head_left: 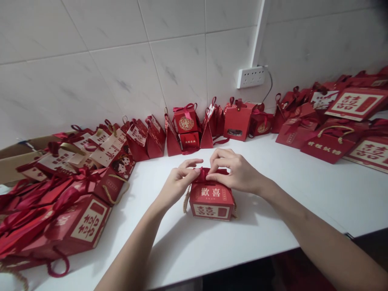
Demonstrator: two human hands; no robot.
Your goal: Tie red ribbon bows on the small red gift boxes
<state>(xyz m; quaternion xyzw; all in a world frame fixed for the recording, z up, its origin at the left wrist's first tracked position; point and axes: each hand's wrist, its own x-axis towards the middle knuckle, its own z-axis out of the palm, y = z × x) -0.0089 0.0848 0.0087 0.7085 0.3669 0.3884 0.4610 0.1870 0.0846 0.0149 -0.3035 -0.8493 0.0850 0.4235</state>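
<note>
Flanking the ribboned box [211, 194] are piled boxes [65, 220].

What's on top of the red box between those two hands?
A red ribbon is on the red box. The left hand and right hand are at it and hide part of it.

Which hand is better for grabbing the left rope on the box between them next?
Probably the left hand: it is on the box's left side, close to that rope. The right hand is across the ribbon, toward the box's right side, so it would likely reach over.
</note>
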